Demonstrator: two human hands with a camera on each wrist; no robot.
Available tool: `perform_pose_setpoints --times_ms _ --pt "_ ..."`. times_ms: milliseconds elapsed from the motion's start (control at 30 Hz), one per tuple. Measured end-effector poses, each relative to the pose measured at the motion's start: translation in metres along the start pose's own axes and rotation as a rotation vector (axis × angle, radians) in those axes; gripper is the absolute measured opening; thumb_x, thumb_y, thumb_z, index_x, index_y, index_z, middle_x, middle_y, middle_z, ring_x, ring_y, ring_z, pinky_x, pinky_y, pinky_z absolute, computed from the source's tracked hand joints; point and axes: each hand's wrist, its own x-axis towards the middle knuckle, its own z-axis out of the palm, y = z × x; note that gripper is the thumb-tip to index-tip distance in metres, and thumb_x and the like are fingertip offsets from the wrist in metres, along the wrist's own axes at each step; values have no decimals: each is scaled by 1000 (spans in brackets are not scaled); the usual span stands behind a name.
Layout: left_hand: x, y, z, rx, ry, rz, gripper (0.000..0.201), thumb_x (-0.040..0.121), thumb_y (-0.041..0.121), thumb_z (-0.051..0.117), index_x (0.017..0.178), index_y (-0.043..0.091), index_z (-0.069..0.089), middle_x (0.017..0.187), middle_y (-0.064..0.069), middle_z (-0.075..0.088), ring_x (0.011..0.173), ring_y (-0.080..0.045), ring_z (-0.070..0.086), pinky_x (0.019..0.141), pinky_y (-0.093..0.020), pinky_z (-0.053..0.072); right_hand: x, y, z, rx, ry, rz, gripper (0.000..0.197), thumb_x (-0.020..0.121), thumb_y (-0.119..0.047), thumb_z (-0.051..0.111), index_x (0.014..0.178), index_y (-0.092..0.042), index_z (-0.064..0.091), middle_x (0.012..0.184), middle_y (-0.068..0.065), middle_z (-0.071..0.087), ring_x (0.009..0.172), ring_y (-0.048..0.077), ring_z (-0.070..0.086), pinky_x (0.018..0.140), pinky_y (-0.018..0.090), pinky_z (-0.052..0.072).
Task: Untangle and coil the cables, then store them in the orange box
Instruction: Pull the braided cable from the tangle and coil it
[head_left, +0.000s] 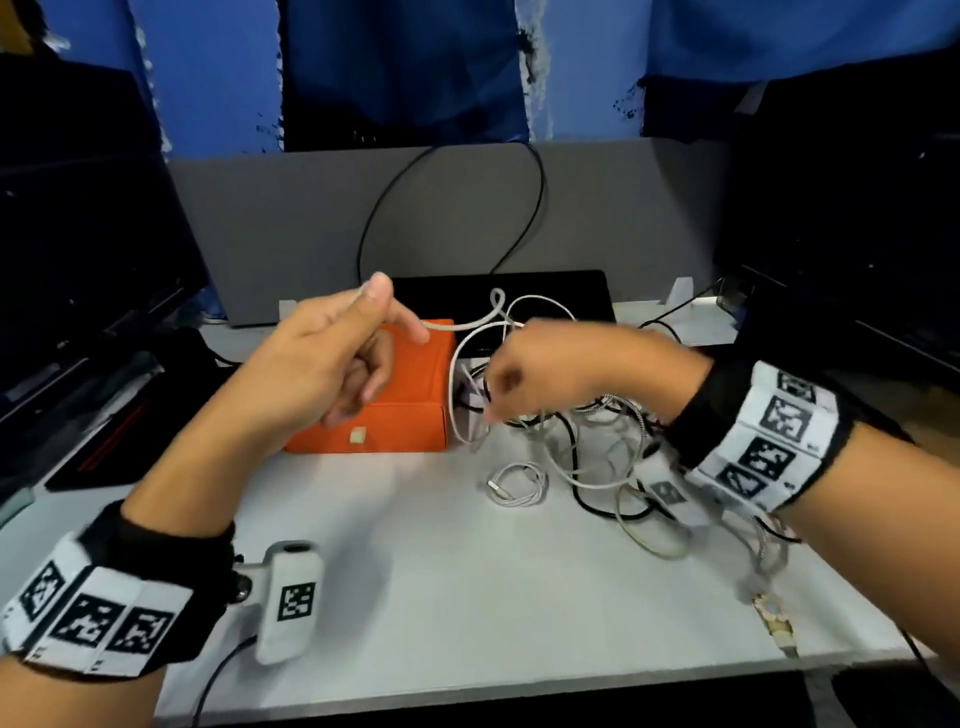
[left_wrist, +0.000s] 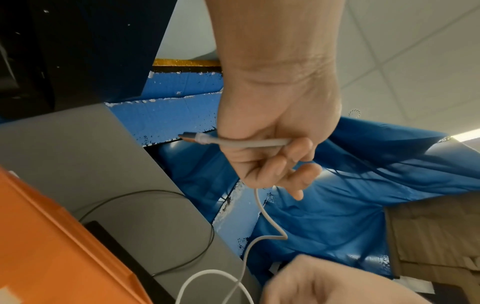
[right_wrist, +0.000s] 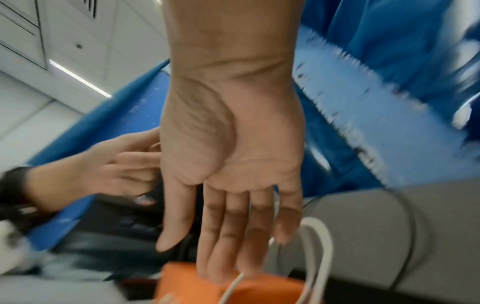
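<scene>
The closed orange box (head_left: 410, 400) sits on the white table (head_left: 415, 571). Above it, my left hand (head_left: 374, 322) grips the plug end of a white cable (head_left: 485, 317); the left wrist view shows its fingers (left_wrist: 275, 164) curled round that end (left_wrist: 246, 142). The cable loops across to my right hand (head_left: 530, 374), blurred, over a tangle of white, black and braided cables (head_left: 597, 447). In the right wrist view the right hand's fingers (right_wrist: 228, 236) are straight, with the white cable (right_wrist: 320, 242) running past their tips over the box (right_wrist: 241, 290). One small coiled white cable (head_left: 519, 486) lies apart.
A grey partition (head_left: 291, 223) with a looping black cord (head_left: 535, 208) stands behind the table. A flat black device (head_left: 545, 291) lies behind the box. Dark monitors (head_left: 78, 234) flank both sides. A beige plug (head_left: 774, 618) rests near the table's front right edge.
</scene>
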Motion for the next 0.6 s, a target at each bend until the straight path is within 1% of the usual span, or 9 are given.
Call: perform_pose_setpoints --times_ms 67,100,133,200,233,333,400,500,600 --pt "-2 0 2 47 -85 -12 53 105 46 33 96 7 68 51 -11 51 33 -20 34 38 -19 33 1 -20 28 -52 -297 -24 39 88 -60 69 102 -24 72 99 -5 72 93 20 68 77 36 54" --pt "-3 0 2 74 -131 -25 52 104 45 34 96 6 68 52 -10 54 33 -20 37 39 -19 34 3 -23 40 -117 -393 -12 45 88 -59 69 113 -22 69 109 -4 69 99 23 66 76 36 53" --pt "-4 -1 2 99 -179 -46 51 104 45 35 96 6 67 54 -10 56 35 -21 41 40 -19 35 4 -24 50 -181 -429 6 49 88 -55 71 120 -20 64 113 -4 64 100 24 62 72 34 49" --pt "-6 -4 0 141 -271 -101 48 103 46 37 96 10 68 59 -9 61 41 -24 50 46 -23 37 7 -18 66 -264 -360 25 44 89 -41 73 122 -17 57 104 -3 55 91 23 54 60 30 41" --pt "-7 -6 0 154 -308 -132 46 102 47 39 95 13 70 61 -9 63 45 -24 54 48 -25 39 8 -13 71 -289 -326 25 37 91 -34 71 119 -14 58 101 -3 55 88 23 54 57 30 40" --pt "-7 -12 2 174 -371 -194 40 101 48 44 92 22 73 69 -11 68 57 -24 63 51 -27 42 16 3 72 -328 -327 71 16 94 -18 62 106 -8 64 95 2 61 87 27 63 60 33 48" --pt "-5 -18 7 201 -372 -204 40 101 48 45 96 19 72 74 -9 72 63 -21 66 53 -27 44 22 20 69 -291 -283 124 10 96 -10 54 101 -10 62 88 -1 58 86 26 64 63 34 51" --pt "-2 -26 16 288 -361 -195 39 104 43 48 91 13 68 79 -3 74 67 -17 67 59 -28 48 26 44 62 -123 -206 184 11 98 -15 53 97 -21 62 92 -7 64 88 19 64 73 35 54" --pt "-1 -31 26 310 -360 -206 27 107 37 47 98 19 65 86 0 74 72 -22 71 62 -32 52 29 52 61 -47 -262 191 7 95 -23 57 97 -25 63 94 -11 61 91 18 61 76 34 52"
